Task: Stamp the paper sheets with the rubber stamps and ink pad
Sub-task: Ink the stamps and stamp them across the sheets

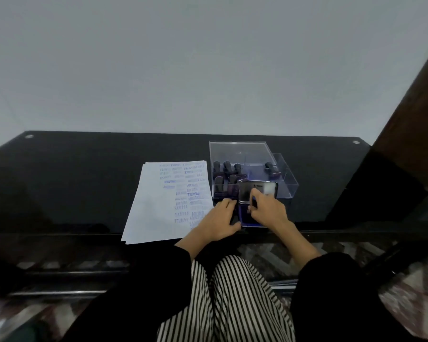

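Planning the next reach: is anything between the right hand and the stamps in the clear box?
Yes: the ink pad lid, raised and held by the right hand, stands just in front of the clear box holding the stamps.
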A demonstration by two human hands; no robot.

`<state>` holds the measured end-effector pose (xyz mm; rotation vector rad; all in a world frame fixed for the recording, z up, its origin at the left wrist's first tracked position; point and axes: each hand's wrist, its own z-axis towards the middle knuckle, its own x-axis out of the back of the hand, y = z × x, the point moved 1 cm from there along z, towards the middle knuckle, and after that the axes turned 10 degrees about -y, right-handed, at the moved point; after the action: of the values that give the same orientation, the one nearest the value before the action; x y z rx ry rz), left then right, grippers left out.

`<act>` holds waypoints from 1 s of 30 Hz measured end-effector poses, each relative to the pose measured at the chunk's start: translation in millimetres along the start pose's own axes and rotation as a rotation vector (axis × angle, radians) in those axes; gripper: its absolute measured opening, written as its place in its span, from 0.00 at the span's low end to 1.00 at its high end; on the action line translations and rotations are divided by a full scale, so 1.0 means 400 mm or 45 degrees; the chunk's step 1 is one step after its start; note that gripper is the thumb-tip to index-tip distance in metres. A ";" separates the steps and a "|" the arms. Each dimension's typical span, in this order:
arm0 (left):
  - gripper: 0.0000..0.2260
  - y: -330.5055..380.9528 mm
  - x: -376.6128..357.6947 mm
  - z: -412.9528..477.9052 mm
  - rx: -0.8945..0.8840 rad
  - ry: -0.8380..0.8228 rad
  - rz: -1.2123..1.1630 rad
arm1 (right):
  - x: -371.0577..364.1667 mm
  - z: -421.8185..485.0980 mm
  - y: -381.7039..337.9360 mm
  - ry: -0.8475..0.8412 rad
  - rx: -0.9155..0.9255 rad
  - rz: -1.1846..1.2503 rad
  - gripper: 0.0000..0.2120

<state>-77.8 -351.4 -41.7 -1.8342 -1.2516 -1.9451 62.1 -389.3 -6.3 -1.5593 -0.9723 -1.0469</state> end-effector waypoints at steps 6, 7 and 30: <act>0.17 -0.074 0.125 -0.046 -0.007 0.243 -0.150 | 0.040 0.037 -0.090 0.138 0.120 0.061 0.06; 0.15 -0.094 0.144 -0.052 0.020 0.283 -0.169 | 0.046 0.050 -0.112 0.141 0.150 0.085 0.05; 0.20 -0.488 0.178 -0.097 0.458 0.352 0.024 | -0.093 0.314 -0.459 -0.192 0.378 0.208 0.08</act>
<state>-247.6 -227.1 -58.8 -1.3499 -1.3753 -1.7483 -101.2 -234.0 -7.3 -1.4562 -1.0317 -0.6465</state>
